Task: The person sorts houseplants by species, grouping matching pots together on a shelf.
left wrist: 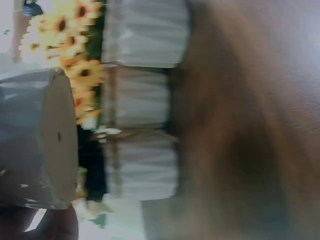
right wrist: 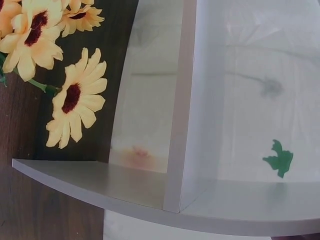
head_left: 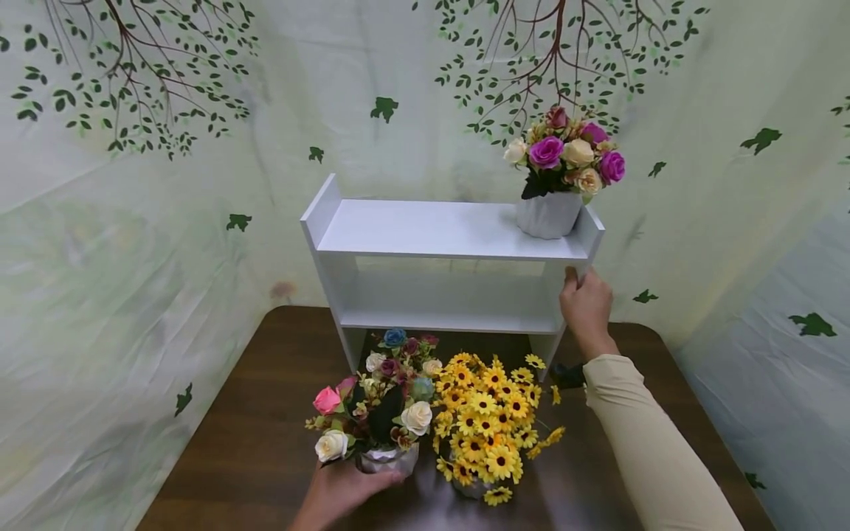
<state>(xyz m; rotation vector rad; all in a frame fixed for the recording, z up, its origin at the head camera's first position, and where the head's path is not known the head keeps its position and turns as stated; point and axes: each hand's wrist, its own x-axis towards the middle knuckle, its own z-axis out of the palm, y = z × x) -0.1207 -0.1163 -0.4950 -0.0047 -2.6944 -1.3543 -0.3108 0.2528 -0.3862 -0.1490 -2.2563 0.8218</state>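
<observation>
My left hand (head_left: 344, 488) holds a silvery-white flowerpot (head_left: 392, 461) of pink and cream roses from the side. In the left wrist view the bottom of this flowerpot (left wrist: 59, 140) shows, lifted off the table. Beside it stand yellow daisies (head_left: 488, 420), and behind it a bunch of blue, cream and dark red roses (head_left: 398, 361). My right hand (head_left: 587, 306) grips the right side panel of a white two-tier shelf (head_left: 425, 228); its fingers are partly hidden. On the shelf's top right end sits a white pot (head_left: 547, 216) with purple and cream roses.
Three pale ribbed pots (left wrist: 137, 97) stand in a row on the brown wooden table (head_left: 252, 442). A yellow daisy (right wrist: 75, 100) leans near the shelf's lower opening. Behind the table hangs a leaf-printed cloth (head_left: 412, 96). A small dark object (head_left: 567, 376) lies by the right forearm.
</observation>
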